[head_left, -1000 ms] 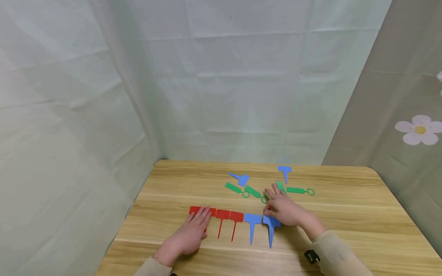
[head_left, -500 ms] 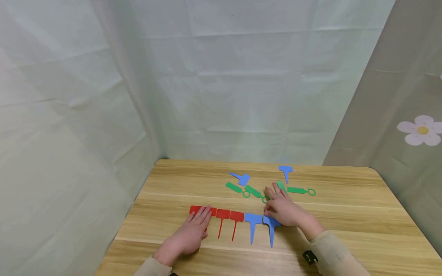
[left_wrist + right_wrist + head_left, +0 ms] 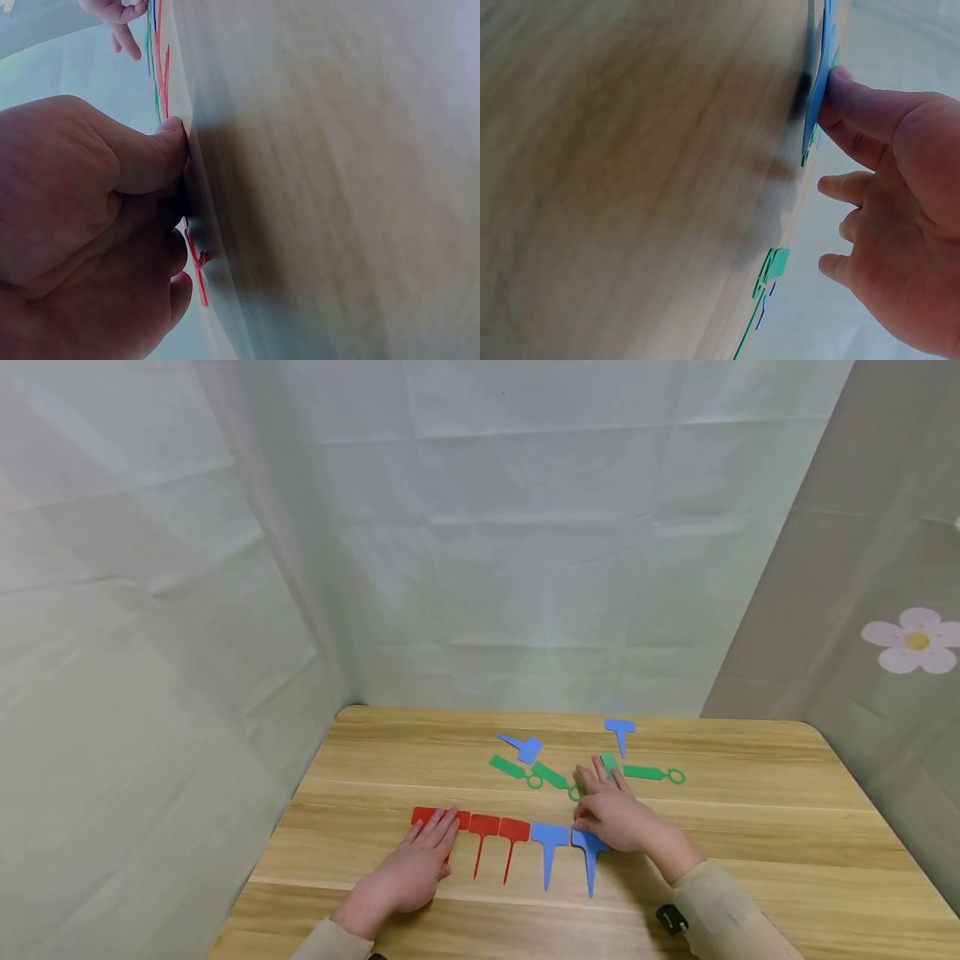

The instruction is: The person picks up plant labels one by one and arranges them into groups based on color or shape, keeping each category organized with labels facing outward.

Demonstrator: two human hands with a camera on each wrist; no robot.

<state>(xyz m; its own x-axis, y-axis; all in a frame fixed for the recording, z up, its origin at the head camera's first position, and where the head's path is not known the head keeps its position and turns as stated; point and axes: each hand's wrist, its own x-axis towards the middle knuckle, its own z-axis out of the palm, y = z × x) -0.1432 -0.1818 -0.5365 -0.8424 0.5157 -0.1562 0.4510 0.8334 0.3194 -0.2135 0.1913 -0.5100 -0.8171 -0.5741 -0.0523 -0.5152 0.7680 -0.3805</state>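
Blue tag [image 3: 590, 852], T-shaped, is at the right end of a row on the wooden table [image 3: 787, 835], its stem pointing toward me. My right hand [image 3: 618, 814] pinches it near the top between thumb and forefinger, and from the right wrist its edge looks slightly raised off the wood. The other fingers reach forward, beside a partly covered green tag [image 3: 610, 763]. My left hand [image 3: 408, 872] is well apart from the right, its fingers straight and laid over red plastic [image 3: 424, 815] at the row's left end; I cannot tell how many pieces are under them. Between my hands lie a thin-stemmed red tag [image 3: 484, 827], another red tag [image 3: 514, 832] just beside it, then a second blue tag [image 3: 550, 837], stems toward me. Beyond the row are a slanting blue tag [image 3: 530, 750], two ringed green tags [image 3: 508, 767], a farther blue tag [image 3: 620, 728] and, to the right of my fingertips, one more ringed green tag [image 3: 643, 772]. Pale cloth [image 3: 525, 568] hangs behind the table.
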